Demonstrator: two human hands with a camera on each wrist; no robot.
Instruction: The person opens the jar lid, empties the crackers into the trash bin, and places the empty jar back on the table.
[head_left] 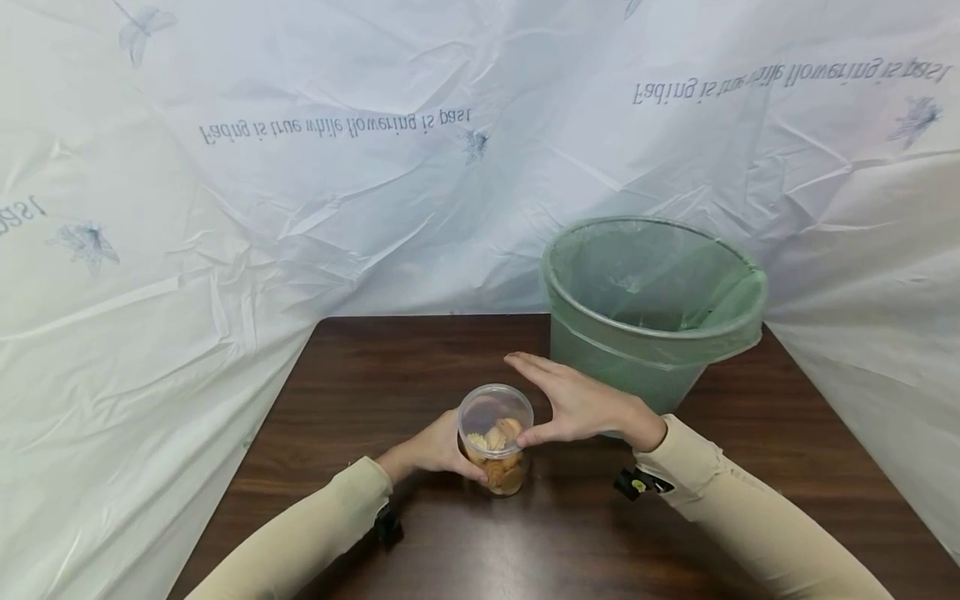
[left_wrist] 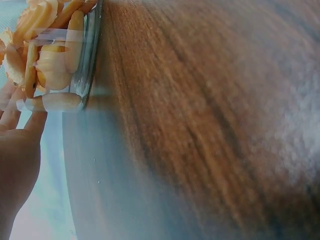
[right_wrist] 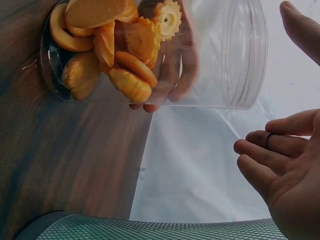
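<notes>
The cookie jar stands clasped in the left hand, the right hand slack-fingered just beside it.

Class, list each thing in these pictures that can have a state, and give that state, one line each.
Clear jar: lid off, upright on the table, partly filled with biscuits.
Bin: open, lined with a green bag.
Left hand: grips the jar.
Right hand: open beside the jar's rim.
</notes>
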